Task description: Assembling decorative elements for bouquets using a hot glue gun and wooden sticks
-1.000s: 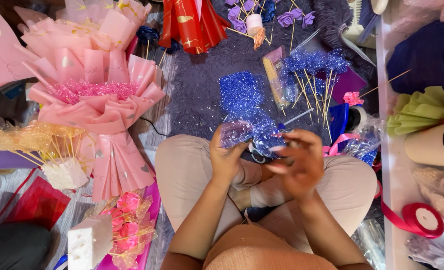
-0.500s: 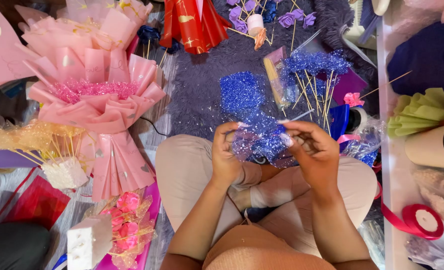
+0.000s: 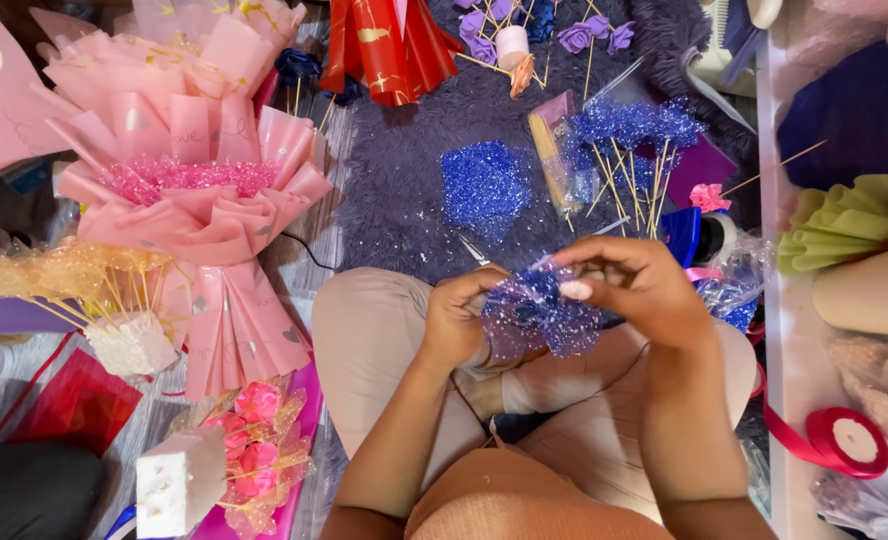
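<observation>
My left hand [image 3: 456, 318] and my right hand [image 3: 636, 285] are together above my lap, both gripping a small flower of blue glitter sheet [image 3: 541, 310]. The left hand pinches its left side and base. The right hand's fingers curl over its top and right side. A stack of blue glitter squares [image 3: 483, 185] lies on the dark purple rug [image 3: 404, 190] just beyond my hands. Several finished blue glitter flowers on wooden sticks [image 3: 629, 135] stand to the right of the stack.
A large pink paper bouquet [image 3: 189, 190] lies at left, with yellow stick flowers [image 3: 59, 275] in a foam block and pink ones [image 3: 249, 425] nearer. A red bouquet [image 3: 384, 45] sits at the top. A red ribbon roll [image 3: 844, 440] and green paper [image 3: 839, 220] are at right.
My right hand has come in from the right and closed over the glitter flower. Both hands now work it together, slightly lower and nearer my lap.
</observation>
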